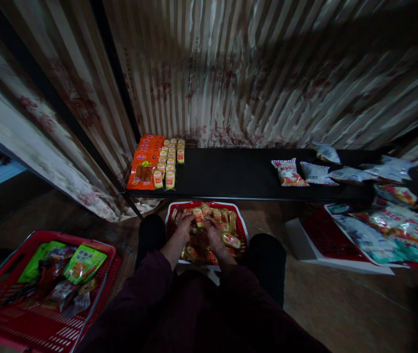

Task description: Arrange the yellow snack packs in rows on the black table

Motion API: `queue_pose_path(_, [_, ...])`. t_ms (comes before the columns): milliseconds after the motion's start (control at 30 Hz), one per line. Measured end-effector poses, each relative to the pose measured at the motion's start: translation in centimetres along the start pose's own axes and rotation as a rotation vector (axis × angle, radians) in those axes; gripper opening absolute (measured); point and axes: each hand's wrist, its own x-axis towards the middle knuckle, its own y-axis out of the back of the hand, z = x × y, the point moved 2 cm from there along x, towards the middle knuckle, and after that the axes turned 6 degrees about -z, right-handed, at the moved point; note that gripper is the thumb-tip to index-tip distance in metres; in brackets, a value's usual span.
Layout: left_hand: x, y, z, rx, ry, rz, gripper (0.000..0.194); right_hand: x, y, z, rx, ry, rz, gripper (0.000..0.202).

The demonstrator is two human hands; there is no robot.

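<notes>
Between my knees sits a red basket with a white rim point(244, 223), filled with small yellow wrapped snack packets point(231, 240). Both of my hands reach into it. My left hand point(184, 224) has its fingers curled at the left side of one snack packet point(198, 214) with a red-and-white label. On that packet's right side is my right hand point(213, 232), fingers bent toward it. The fingertips are dim and partly hidden among the packets.
A low black shelf point(227, 171) holds rows of yellow packets point(170, 177) beside an orange snack bag point(144, 159); puffed bags point(290, 172) lie at right. A red basket point(47, 329) with mixed snacks stands left, and another container of bags point(396, 235) right.
</notes>
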Motion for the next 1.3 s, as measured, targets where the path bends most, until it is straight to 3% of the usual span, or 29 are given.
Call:
queue_pose_path(567, [-0.2,-0.2,0.0,0.053,-0.021,0.06,0.014,-0.1,-0.2,-0.2,-0.099,0.074,-0.019,0.033])
queue_pose_path(867, [0.1,-0.2,-0.4,0.095,-0.037,0.124,0.012,-0.4,-0.6,-1.2,-0.23,0.237,-0.024,0.025])
queue_pose_path(1100, [-0.3,-0.5,0.0,0.108,-0.086,0.1,0.011,-0.2,-0.8,-0.9,-0.282,0.226,-0.059,0.027])
queue_pose_path(1300, [-0.6,-0.6,-0.2,0.068,-0.039,0.099,0.009,-0.2,-1.0,-1.0,-0.322,0.251,-0.03,0.022])
